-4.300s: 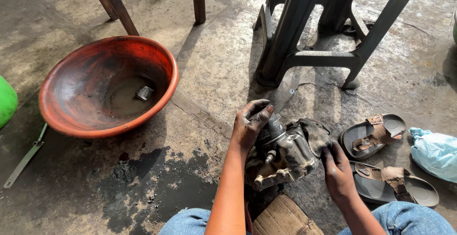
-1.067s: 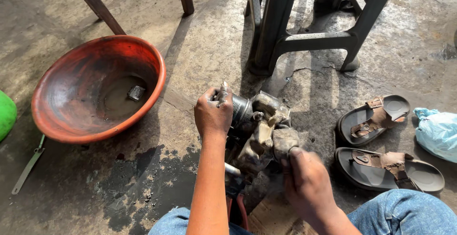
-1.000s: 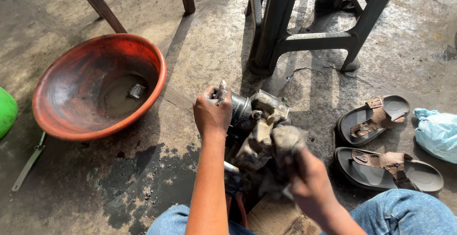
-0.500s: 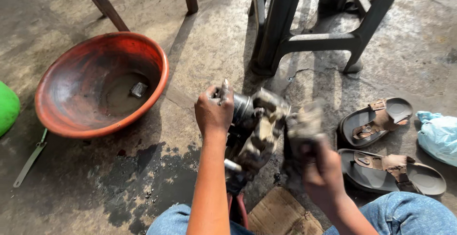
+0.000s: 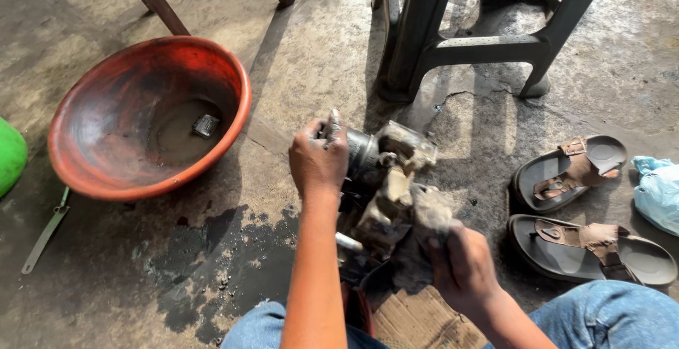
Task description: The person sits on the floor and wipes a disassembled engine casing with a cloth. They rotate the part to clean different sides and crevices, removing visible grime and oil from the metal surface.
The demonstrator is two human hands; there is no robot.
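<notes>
Fingers [image 5: 322, 133] of our left hand [image 5: 318, 161] are curled tight round the upper end of the greasy metal engine part [image 5: 385, 179], while our right hand [image 5: 463, 264] presses a dirty rag [image 5: 424, 225] against its lower side, fingers closed over the cloth. We hold the part above the stained concrete floor [image 5: 297, 59], just over a scrap of cardboard [image 5: 417, 317] by our knees. Away to the left sits the big red-brown basin [image 5: 233, 101] with a small metal piece [image 5: 205, 125] lying in its murky bottom; a pair of sandals [image 5: 573, 172] lies on the right, near a dark stool's legs [image 5: 424, 31]. We judge that grease makes our grip doubtful: the heavy casting could slip, drop onto the floor or our legs, or pinch a finger among its edges.
</notes>
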